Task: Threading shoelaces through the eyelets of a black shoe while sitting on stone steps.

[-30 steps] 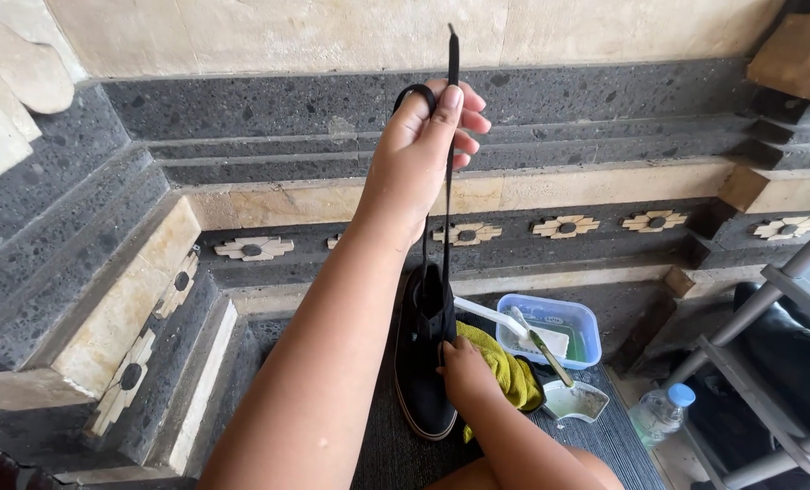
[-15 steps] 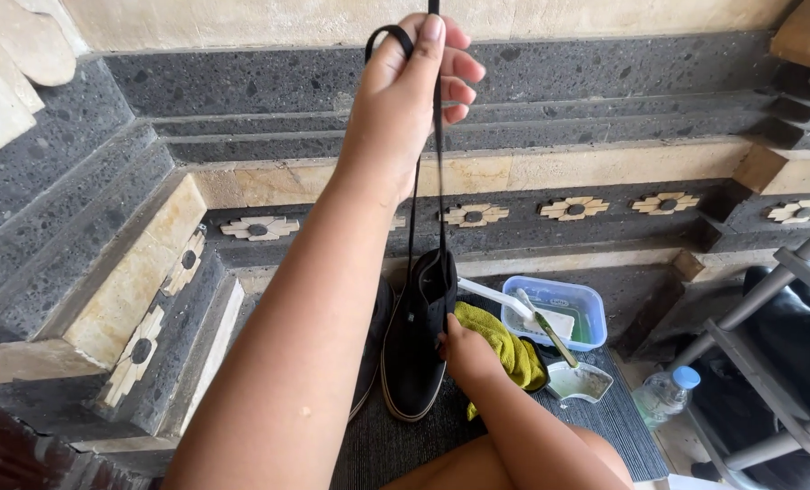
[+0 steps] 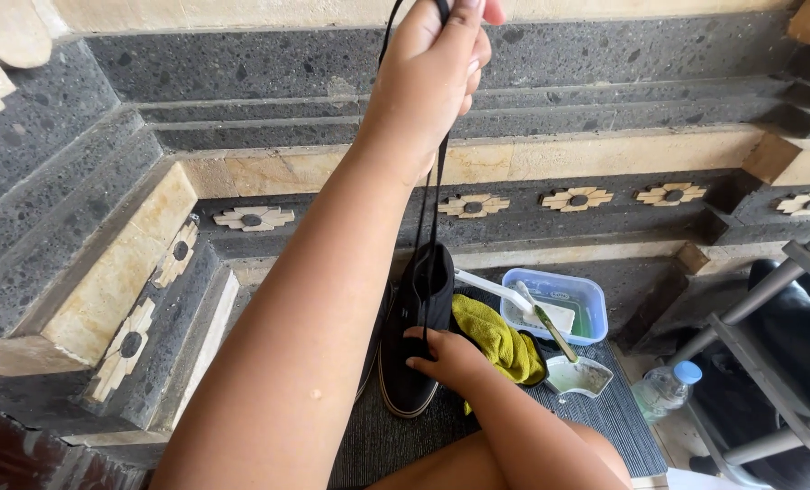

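My left hand (image 3: 432,77) is raised high against the stone wall, closed on a black shoelace (image 3: 430,209) that runs taut down to a black shoe (image 3: 405,381). The shoe stands toe-down on a dark ribbed mat (image 3: 595,422), its pale sole edge showing. My right hand (image 3: 446,356) grips the shoe at its opening, fingers on the upper. A yellow cloth (image 3: 505,340) lies bunched just right of that hand.
A clear blue-rimmed tub (image 3: 586,295) holds brushes beside a small white dish (image 3: 582,374) of liquid. A plastic water bottle (image 3: 663,390) lies at the mat's right edge. A grey metal frame (image 3: 768,363) stands at right. Stepped stone mouldings surround the corner.
My left hand has pulled the lace higher, to the frame's top edge, drawing it tauter. My right hand keeps its hold on the shoe.
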